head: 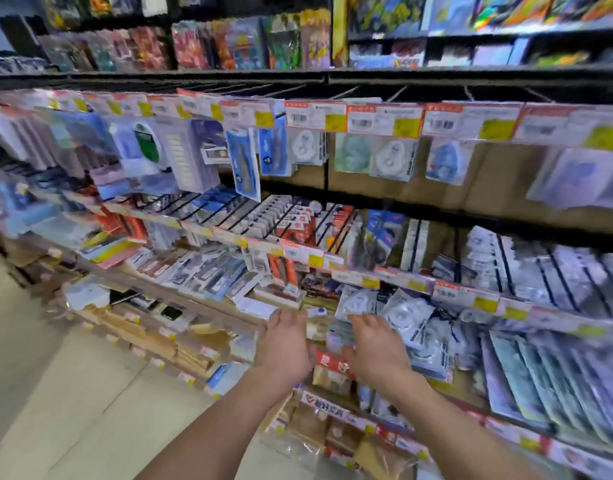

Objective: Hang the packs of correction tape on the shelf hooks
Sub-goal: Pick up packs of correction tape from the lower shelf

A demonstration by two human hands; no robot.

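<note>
Both hands, left hand and right hand, reach empty and spread (blurred) toward correction tape packs on the lower shelf.

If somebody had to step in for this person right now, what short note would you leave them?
Left hand: open, fingers spread, holding nothing, reaching toward the lower shelf.
Right hand: open too, fingertips at a loose pack of correction tape; no grip on it yet.
Stock: more clear packs lie in a heap on that lower shelf, right of the hands.
Done: some similar white tape packs already hang on the top row of hooks, under the price tags.
Left: pick packs from the heap and hang them on the hooks. The picture is blurred, so I cannot tell which hooks are free.
</note>
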